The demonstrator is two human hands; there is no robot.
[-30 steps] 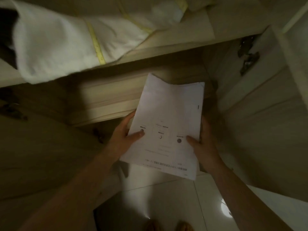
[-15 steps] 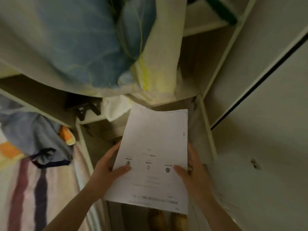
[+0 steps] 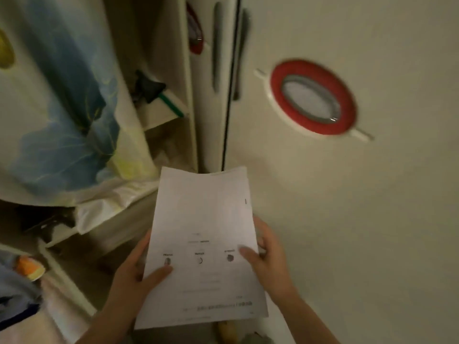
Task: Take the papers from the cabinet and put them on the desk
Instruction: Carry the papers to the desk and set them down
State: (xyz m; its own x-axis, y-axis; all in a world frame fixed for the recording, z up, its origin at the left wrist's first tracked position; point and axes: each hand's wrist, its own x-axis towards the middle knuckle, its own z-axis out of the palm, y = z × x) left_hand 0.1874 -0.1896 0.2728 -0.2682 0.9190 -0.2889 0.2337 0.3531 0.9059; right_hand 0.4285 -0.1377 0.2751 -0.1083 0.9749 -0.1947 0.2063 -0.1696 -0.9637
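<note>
A thin stack of white printed papers [image 3: 203, 219] is held upright in front of me, low in the middle of the view. My left hand [image 3: 134, 276] grips its lower left edge, thumb on the front of the page. My right hand [image 3: 268, 259] grips the right edge, thumb also on the front. The open cabinet [image 3: 185, 83] with its cream shelves stands behind and to the left of the papers. No desk is in view.
A blue and yellow patterned bundle [image 3: 62, 100] fills the upper left shelf. A shut cream door [image 3: 347, 219] with a red oval window [image 3: 313, 98] and grey handles [image 3: 216, 45] fills the right. Folded clothes [image 3: 22, 281] lie at lower left.
The view has swung up and to the right, from the lower shelves to the shut door. The papers stay in both hands, now lifted out in front of the cabinet.
</note>
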